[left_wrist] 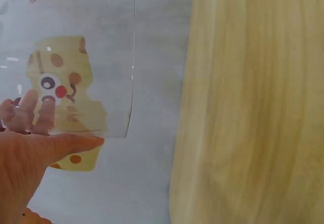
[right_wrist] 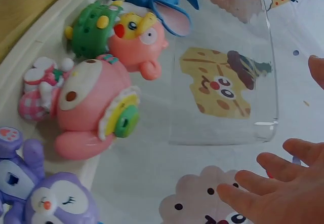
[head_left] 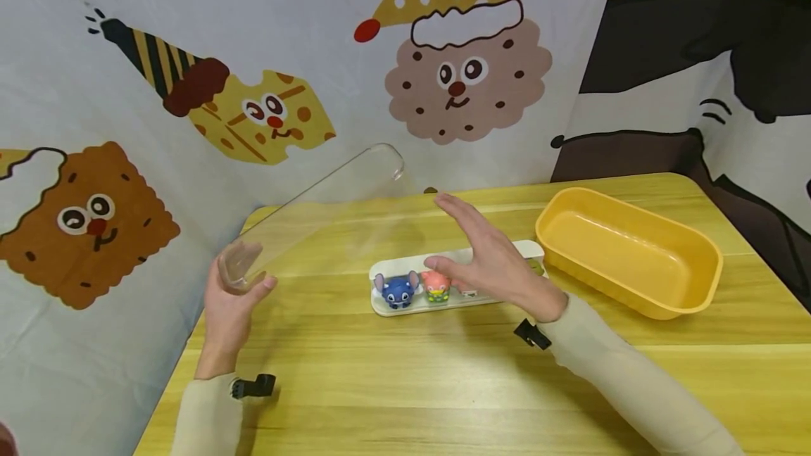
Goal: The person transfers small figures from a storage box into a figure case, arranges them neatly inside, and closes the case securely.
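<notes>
My left hand (head_left: 231,312) grips one end of a long, clear plastic cover (head_left: 317,220), thumb on the near side and fingers behind it. The cover is raised above the table, slanting up to the right. My right hand (head_left: 497,266) is spread and holds nothing, hovering over a white tray (head_left: 405,262) apart from the cover's far end. Along the tray stand small figurines: a blue big-eared one (head_left: 399,292), a coral one (head_left: 436,286) with green, and, in the right wrist view, a pink one (right_wrist: 91,102) and a purple one (right_wrist: 61,198). The right forearm partly hides the tray's right part.
A yellow plastic basin (head_left: 579,273) stands on the wooden table (head_left: 355,378), just right of the white tray. Behind the table hangs a white cloth (head_left: 342,48) printed with cartoon biscuits and cheese.
</notes>
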Action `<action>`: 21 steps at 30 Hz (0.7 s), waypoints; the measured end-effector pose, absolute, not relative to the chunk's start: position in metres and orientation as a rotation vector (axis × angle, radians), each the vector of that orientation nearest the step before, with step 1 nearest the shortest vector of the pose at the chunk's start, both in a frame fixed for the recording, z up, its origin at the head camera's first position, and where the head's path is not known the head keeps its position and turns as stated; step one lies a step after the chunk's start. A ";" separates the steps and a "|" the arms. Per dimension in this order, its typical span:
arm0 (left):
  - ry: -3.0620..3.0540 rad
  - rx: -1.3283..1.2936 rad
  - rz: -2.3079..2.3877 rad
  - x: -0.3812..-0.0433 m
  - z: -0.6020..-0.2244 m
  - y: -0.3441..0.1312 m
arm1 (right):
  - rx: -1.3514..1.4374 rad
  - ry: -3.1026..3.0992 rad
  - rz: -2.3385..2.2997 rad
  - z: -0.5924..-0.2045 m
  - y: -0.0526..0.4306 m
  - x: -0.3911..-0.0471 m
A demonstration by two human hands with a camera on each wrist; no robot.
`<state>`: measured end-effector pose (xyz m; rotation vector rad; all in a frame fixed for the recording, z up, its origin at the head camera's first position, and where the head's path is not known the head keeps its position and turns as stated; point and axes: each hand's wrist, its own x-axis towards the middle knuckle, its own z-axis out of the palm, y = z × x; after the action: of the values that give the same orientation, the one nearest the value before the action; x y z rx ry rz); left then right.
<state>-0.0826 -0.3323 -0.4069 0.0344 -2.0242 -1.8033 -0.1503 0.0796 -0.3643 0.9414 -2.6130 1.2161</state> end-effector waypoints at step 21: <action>-1.649 -0.627 -2.056 -0.083 -0.373 -0.306 | 0.820 -2.390 1.305 -0.346 0.088 -0.151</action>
<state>-0.0829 -0.3058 -0.3732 -0.6265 -1.6490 -2.0564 -0.1505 0.0883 -0.3460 0.8202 -2.3896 1.3048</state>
